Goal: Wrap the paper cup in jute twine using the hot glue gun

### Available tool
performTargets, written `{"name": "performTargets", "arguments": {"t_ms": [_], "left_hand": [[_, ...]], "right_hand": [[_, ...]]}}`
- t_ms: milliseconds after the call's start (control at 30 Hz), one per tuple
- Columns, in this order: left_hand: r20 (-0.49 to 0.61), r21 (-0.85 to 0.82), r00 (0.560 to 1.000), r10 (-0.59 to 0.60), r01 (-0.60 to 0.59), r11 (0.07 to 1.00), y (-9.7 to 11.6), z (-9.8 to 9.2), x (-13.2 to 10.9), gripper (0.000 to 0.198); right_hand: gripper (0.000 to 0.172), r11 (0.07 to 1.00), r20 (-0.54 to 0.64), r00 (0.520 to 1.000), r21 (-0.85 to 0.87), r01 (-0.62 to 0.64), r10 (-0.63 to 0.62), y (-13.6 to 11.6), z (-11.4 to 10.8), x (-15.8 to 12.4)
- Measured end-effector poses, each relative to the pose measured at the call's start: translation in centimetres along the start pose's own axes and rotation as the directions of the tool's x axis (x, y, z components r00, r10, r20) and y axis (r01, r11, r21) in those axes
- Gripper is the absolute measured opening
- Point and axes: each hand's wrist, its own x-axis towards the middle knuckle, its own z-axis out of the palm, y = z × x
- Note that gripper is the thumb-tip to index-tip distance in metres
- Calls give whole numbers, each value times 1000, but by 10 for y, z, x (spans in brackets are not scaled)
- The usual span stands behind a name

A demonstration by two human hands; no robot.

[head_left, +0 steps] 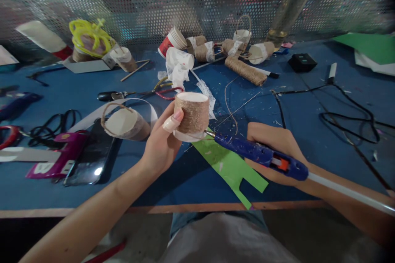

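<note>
While I look on from far away, my left hand (163, 148) holds one twine cup (197, 113), its fingers curled around the side and the thumb pressed on the front. The cup is up off the blue table (185, 189), with its round white mouth facing up. Call that cup the middle of a clock.

My right hand (277, 141) is at 4 o'clock, its fingers wrapped around one blue glue gun (237, 146). The gun's tip points at the bottom edge of the cup; I cannot tell if it is touching. One long white stick (348, 193) pokes out of the gun's back end.

At 5 o'clock I see one piece of green paper (222, 158) lying flat. At 9 o'clock is one small basket (123, 123) with one loop handle, and at 8 o'clock, one phone (89, 158). One twine roll (247, 72) lies at 2 o'clock, and one black box (302, 61) is farther out that way.

Near 1 o'clock I count four brown cups (205, 52) with white trim lying down, and one white cup (243, 37) with a loop handle behind them.
</note>
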Motion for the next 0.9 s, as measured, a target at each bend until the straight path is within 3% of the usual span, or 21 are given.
{"name": "performTargets", "arguments": {"t_ms": [200,433,667,900], "left_hand": [[-14,4,1000,-27,28,1000,1,-2,1,28],[-125,29,991,-54,58,998,1,-2,0,30],[-137,28,989,-63,67,997,-2,-3,1,28],[-125,-17,990,-66,64,998,3,-1,2,22]], "right_hand": [[22,999,21,1000,28,19,-20,1,-2,0],[26,999,3,1000,-16,28,-28,4,-3,0],[27,997,22,997,-8,71,-70,3,-2,1],[26,999,-4,1000,44,-1,1,4,-2,1]]}}
